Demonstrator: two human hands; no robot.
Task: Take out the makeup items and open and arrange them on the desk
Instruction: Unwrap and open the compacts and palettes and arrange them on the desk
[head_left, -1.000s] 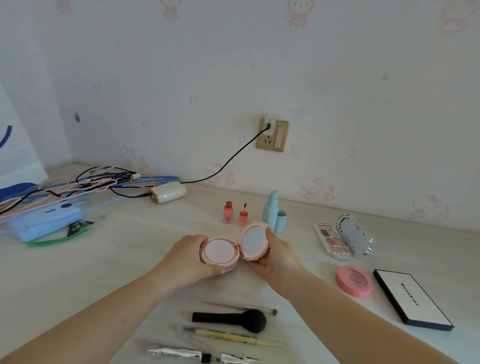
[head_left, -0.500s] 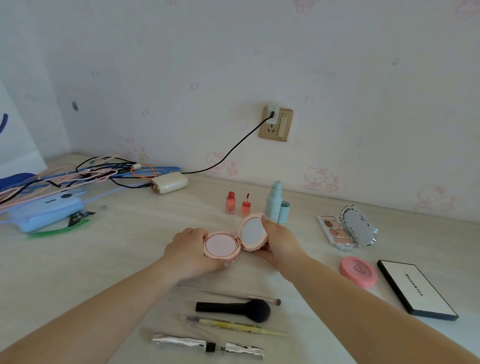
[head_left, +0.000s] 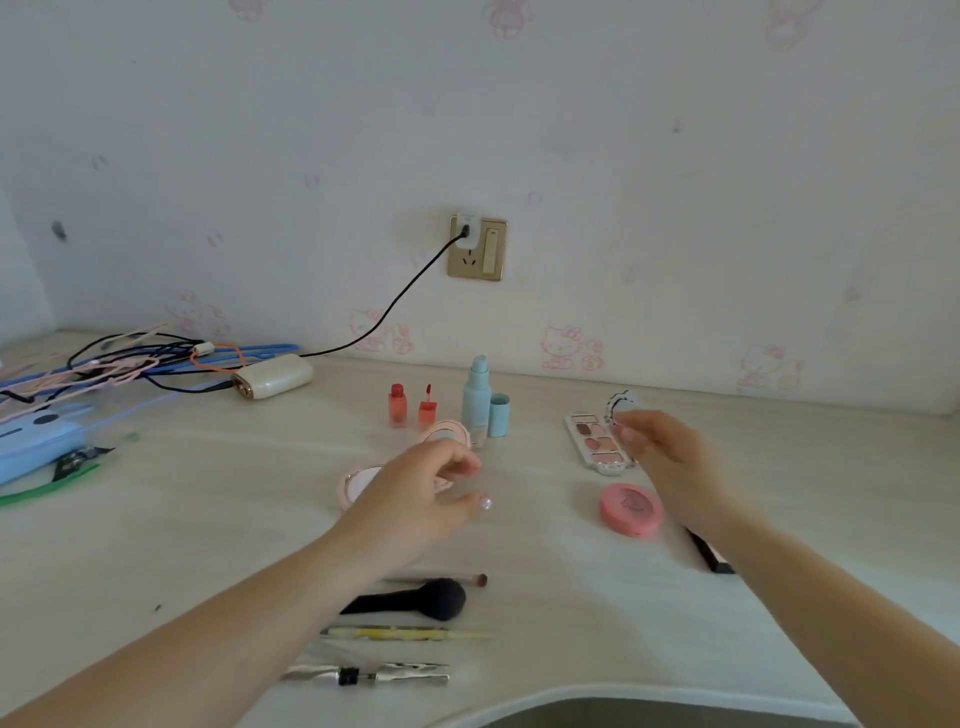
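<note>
my left hand (head_left: 415, 499) hovers just above the open pink compact (head_left: 363, 480), fingers loosely curled, thumb and forefinger near each other but pinching nothing. the compact lies on the desk (head_left: 182, 519), its base partly hidden under my hand, its lid (head_left: 444, 434) standing up behind, just in front of the mint bottle (head_left: 476, 400).

my right hand (head_left: 660, 452) is over the desk's right part, fingers relaxed and a bit spread, holding nothing; it is blurred. it is in front of the open eyeshadow palette (head_left: 592, 441) w/ its scalloped mirror lid (head_left: 621, 402), and i cannot tell if the fingertips touch it. the round pink blush case (head_left: 630, 508) lies closed, just left of my right wrist. a black flat palette (head_left: 709, 556) is mostly hidden by my right forearm.

behind the compact stand two small red lip tint pieces (head_left: 397, 405), and the mint cap (head_left: 498, 413) stands beside the bottle.

near me lie in a row: thin brush (head_left: 467, 580), black powder brush (head_left: 426, 598), yellow stick (head_left: 405, 633), silver tube (head_left: 374, 674).

far left: tangled cables (head_left: 119, 364), a cream charger box (head_left: 272, 376), a blue case (head_left: 31, 447). wall socket (head_left: 476, 248) has a plug in it.
</note>
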